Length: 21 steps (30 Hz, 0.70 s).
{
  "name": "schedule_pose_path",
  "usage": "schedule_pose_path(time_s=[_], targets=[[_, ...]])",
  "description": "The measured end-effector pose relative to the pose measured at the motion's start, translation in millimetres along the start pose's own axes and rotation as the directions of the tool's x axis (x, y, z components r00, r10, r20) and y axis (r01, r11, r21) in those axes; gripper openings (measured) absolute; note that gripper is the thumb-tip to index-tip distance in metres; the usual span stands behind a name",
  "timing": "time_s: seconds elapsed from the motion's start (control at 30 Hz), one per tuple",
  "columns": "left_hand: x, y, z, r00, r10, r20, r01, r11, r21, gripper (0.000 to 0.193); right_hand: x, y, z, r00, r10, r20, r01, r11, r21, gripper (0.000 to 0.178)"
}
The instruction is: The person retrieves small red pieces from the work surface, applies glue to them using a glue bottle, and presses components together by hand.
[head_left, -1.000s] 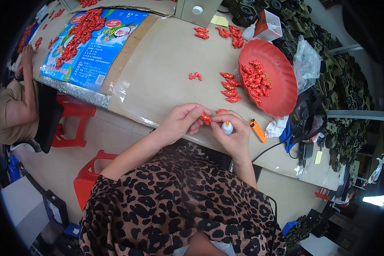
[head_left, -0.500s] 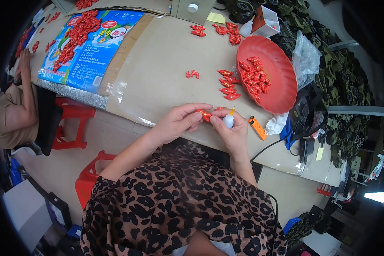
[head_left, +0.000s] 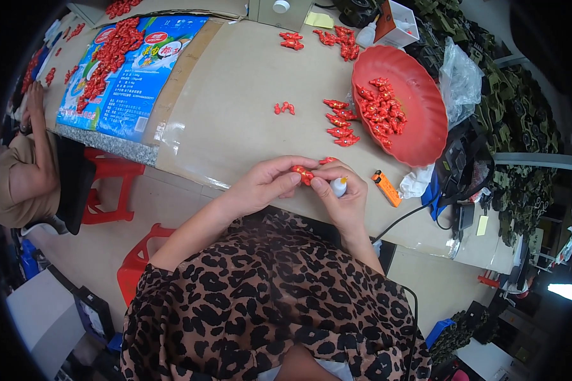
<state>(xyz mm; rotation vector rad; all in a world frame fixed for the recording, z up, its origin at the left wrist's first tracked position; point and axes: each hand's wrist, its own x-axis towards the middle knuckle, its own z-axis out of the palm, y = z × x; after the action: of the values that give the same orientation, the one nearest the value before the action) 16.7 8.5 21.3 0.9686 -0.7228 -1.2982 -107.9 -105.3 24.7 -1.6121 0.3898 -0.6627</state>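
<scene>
1. Left hand pinches a small red plastic piece between thumb and fingertips, just above the near edge of the table; right hand is curled around a small white bottle, whose tip sits just beside the red piece.
2. Covered in brown paper, the table carries everything else.
3. Farther along to the left lies a blue printed sack, flattened, with a heap of red pieces on it.
4. To the right stands a red round tray, with more red pieces piled inside and a row of them just beside its left rim.
5. An orange lighter lies near the right hand.
6. Another person's arm rests at the table's left end.
</scene>
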Motion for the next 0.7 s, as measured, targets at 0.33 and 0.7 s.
schedule_pose_path(time_s=[0.33,0.7], targets=[[-0.8,-1.2,1.1,0.999,-0.012,-0.043,0.016,0.995,0.097,0.028,-2.8,3.3,2.0,0.996,-0.080,0.026,0.081,0.995,-0.053,0.007],[-0.7,2.6,6.2,0.998,-0.044,-0.054,0.052,0.985,0.164,0.026,-2.9,2.1,5.0,0.996,-0.088,0.006,0.088,0.994,-0.067,0.007]])
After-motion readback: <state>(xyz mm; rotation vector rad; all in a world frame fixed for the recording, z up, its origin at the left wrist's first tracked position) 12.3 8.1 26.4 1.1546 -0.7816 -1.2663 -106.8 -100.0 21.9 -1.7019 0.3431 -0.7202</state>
